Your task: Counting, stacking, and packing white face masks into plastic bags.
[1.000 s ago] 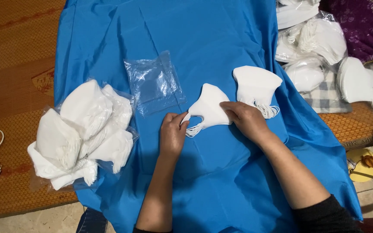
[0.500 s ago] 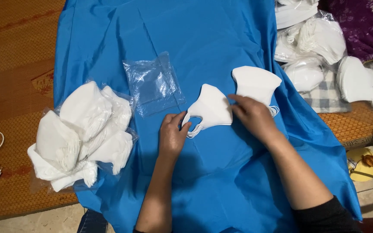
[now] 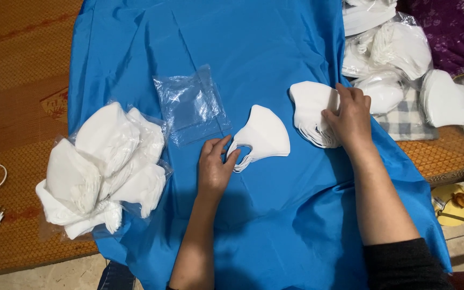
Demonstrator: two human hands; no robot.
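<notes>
My left hand (image 3: 214, 171) pinched the ear-loop edge of a single white mask (image 3: 264, 138), pinning it flat on the blue cloth (image 3: 275, 225). That mask lay just beside the clear plastic sleeve (image 3: 191, 104), likely so it sat handy to the sleeve's mouth. My right hand (image 3: 351, 119) rested on the loose mask stack (image 3: 312, 110), grip slack, fingertips steadying its top. Bagged masks (image 3: 100, 169) sat far left.

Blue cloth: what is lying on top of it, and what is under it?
On the blue cloth: one white mask, a mask stack under the right hand, an empty clear bag and bagged masks. What lies beneath is covered.
</notes>
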